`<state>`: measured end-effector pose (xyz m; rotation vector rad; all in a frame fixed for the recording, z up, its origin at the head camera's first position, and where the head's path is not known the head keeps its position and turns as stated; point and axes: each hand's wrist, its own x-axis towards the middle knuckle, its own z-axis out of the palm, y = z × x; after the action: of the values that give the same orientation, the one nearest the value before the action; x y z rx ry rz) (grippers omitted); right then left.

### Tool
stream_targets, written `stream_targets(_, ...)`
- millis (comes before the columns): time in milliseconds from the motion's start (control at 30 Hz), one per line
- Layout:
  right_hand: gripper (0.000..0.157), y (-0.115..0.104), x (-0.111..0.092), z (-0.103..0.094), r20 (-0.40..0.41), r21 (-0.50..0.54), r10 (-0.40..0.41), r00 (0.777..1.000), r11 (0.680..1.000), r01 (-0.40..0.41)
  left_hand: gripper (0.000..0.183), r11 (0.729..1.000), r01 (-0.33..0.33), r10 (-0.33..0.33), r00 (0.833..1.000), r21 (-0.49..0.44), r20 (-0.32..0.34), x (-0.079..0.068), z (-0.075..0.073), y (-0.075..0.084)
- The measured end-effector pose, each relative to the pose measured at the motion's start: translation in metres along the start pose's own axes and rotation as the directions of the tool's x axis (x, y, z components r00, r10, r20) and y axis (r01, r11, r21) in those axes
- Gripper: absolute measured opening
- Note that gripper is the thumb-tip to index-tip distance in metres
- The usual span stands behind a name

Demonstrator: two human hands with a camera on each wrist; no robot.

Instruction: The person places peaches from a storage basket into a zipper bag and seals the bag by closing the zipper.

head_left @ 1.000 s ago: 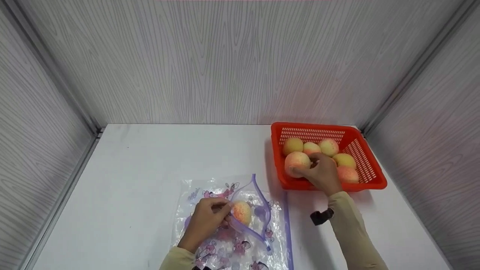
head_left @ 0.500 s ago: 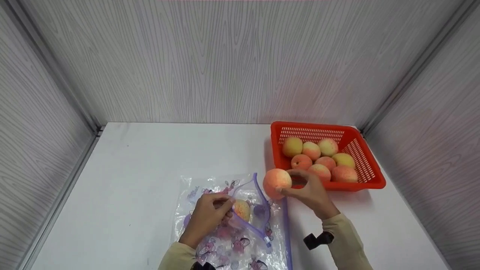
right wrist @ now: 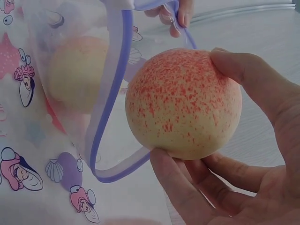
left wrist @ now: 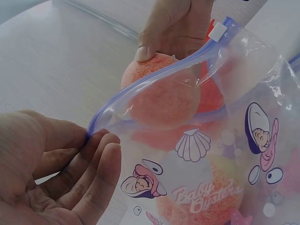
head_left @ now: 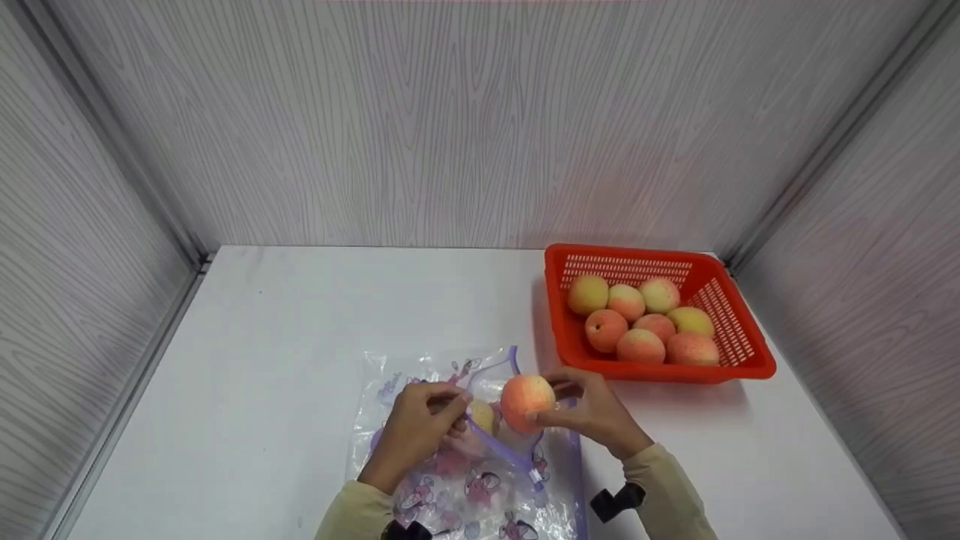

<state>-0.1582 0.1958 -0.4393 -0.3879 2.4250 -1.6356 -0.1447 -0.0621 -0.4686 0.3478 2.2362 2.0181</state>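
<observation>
A clear zip bag (head_left: pixel 480 487) with purple edging and cartoon oyster prints lies on the table, its mouth held wide. My left hand (head_left: pixel 424 424) pinches the purple zip rim between thumb and fingers, as the left wrist view also shows. Inside the bag is one peach (right wrist: pixel 77 75), seen through the plastic. With thumb and fingertips my right hand (head_left: pixel 592 409) grips another peach (right wrist: pixel 185 103), red-speckled and pale yellow, right at the bag's mouth. A white slider (left wrist: pixel 218 32) sits on the zip.
A red plastic basket (head_left: pixel 559 337) stands at the back right of the white table (head_left: pixel 375 300), with several peaches in it. Wood-grain panels (head_left: pixel 420 127) close in the back and both sides.
My right hand has lifted a peach out of the basket and carried it left and toward me to the bag's mouth. The left hand keeps its pinch on the rim.
</observation>
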Motion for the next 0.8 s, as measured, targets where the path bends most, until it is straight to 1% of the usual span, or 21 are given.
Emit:
stream_targets(33, 0.045, 0.0, 0.0, 0.0, 0.008, -0.005, -0.005, 1.0, 1.0, 0.005, 0.02, 1.0, -0.001, 0.001, 1.0, -0.004, 0.0, 0.0, 0.0, 0.0)
stream_targets(200, 0.047, 0.026, 0.007, 0.003, 0.029, -0.014, 0.009, 1.0, 1.0, -0.009, 0.019, 1.0, 0.002, -0.002, 1.0, 0.002, -0.002, 0.001, 0.003, 0.001)
stream_targets(233, 0.047, 0.031, 0.008, 0.003, 0.033, -0.008, 0.023, 0.999, 1.0, -0.023, 0.019, 1.0, -0.001, 0.001, 1.0, 0.004, -0.002, 0.001, 0.003, 0.002)
stream_targets(300, 0.046, 0.037, 0.009, 0.005, 0.044, 0.012, 0.05, 0.998, 0.999, -0.05, 0.018, 1.0, 0.001, -0.001, 1.0, 0.016, -0.006, -0.002, 0.003, 0.01)
stream_targets(367, 0.045, 0.038, 0.01, 0.005, 0.058, 0.041, 0.063, 0.996, 0.997, -0.065, 0.017, 1.0, -0.009, 0.009, 1.0, 0.017, -0.01, -0.004, 0.003, 0.018)
stream_targets(433, 0.045, 0.038, 0.009, 0.005, 0.069, 0.09, 0.078, 0.995, 0.992, -0.084, 0.017, 1.0, -0.006, 0.006, 1.0, 0.019, -0.013, -0.004, 0.002, 0.02)
stream_targets(533, 0.043, 0.039, 0.009, 0.003, 0.07, 0.181, 0.073, 0.995, 0.98, -0.085, 0.017, 1.0, 0.003, -0.003, 1.0, 0.012, -0.013, -0.001, 0.003, 0.012)
stream_targets(600, 0.04, 0.039, 0.009, 0.001, 0.047, 0.245, 0.062, 0.997, 0.967, -0.072, 0.018, 1.0, 0.024, -0.024, 1.0, -0.004, -0.01, 0.001, 0.003, 0.004)
stream_targets(667, 0.036, 0.04, 0.009, 0.0, -0.008, 0.26, 0.03, 1.0, 0.965, -0.027, 0.019, 0.999, 0.034, -0.035, 0.999, -0.02, -0.008, 0.002, 0.004, -0.004)
stream_targets(700, 0.033, 0.041, 0.01, -0.001, -0.044, 0.245, 0.004, 0.999, 0.97, 0.007, 0.02, 0.999, 0.035, -0.035, 0.999, -0.023, -0.008, 0.003, 0.004, -0.006)
stream_targets(733, 0.031, 0.042, 0.011, -0.001, -0.085, 0.206, -0.027, 0.996, 0.978, 0.044, 0.021, 0.999, 0.037, -0.037, 0.999, -0.027, -0.01, 0.003, 0.004, -0.008)
stream_targets(800, 0.026, 0.043, 0.014, 0.0, -0.163, 0.09, -0.085, 0.983, 0.991, 0.101, 0.022, 0.999, 0.032, -0.032, 0.999, -0.03, -0.016, 0.003, 0.004, -0.01)
